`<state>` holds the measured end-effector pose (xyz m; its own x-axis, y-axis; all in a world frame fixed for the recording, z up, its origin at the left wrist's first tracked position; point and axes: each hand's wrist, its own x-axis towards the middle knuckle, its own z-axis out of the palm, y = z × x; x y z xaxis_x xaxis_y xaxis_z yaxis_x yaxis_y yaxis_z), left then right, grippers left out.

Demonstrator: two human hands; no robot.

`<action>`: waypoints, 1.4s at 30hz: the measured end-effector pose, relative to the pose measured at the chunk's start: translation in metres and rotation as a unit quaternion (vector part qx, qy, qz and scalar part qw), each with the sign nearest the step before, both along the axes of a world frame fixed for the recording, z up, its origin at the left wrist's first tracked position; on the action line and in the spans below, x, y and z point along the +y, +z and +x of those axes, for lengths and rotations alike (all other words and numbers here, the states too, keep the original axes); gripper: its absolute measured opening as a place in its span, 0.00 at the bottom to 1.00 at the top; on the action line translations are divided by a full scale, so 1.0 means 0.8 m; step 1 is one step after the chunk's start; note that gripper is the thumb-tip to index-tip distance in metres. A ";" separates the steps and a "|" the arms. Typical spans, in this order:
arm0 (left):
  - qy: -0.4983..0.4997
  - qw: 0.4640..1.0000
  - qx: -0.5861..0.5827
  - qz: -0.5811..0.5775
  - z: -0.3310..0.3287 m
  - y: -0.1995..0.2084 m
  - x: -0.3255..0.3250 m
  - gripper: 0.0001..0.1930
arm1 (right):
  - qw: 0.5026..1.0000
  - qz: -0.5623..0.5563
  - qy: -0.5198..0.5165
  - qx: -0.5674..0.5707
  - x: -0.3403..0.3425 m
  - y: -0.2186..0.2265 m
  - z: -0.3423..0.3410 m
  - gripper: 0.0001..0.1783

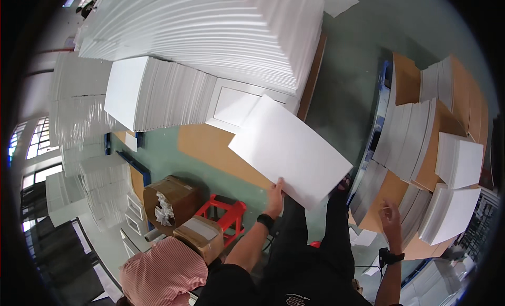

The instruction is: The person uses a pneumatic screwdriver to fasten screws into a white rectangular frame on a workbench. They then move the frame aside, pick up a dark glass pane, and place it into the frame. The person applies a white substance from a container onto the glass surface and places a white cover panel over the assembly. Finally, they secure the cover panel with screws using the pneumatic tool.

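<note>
My left hand (pixel 274 198) is closed on the near edge of a large white board (pixel 294 151), with the thumb on its top face. The board slants across in front of my legs, and its far corner overlaps a white panel with a rectangular outline (pixel 223 103). Beside that panel, a row of thin white boards (pixel 173 95) stands packed on edge. My right hand (pixel 390 220) is held out to the right with loosely bent fingers and nothing visible in it. It is nearest the stacked brown-and-white boards (pixel 392 193); whether it touches them is unclear.
A tall pile of white sheets (pixel 210 27) rises at the far side. Stacked boards (pixel 421 132) stand on a blue pallet (pixel 381 101) to the right. Cardboard boxes (pixel 184 193), a red metal stand (pixel 229 216) and a person in a checked red garment (pixel 163 272) are at left.
</note>
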<state>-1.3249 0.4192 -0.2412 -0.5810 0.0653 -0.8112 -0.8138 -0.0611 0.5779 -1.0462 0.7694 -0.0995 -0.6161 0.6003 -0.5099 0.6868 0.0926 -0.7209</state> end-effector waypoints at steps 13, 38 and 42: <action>0.096 0.995 0.023 -0.001 -0.281 -0.129 -0.048 0.19 | 0.976 -0.050 0.207 -0.041 -0.088 -0.026 -0.241 0.26; 0.014 0.970 0.066 -0.234 -0.376 -0.202 -0.040 0.36 | 0.977 -0.097 0.160 -0.106 -0.122 -0.054 -0.230 0.26; 0.016 0.971 0.097 -0.220 -0.376 -0.233 -0.067 0.35 | 0.973 -0.097 0.179 -0.109 -0.120 -0.050 -0.231 0.26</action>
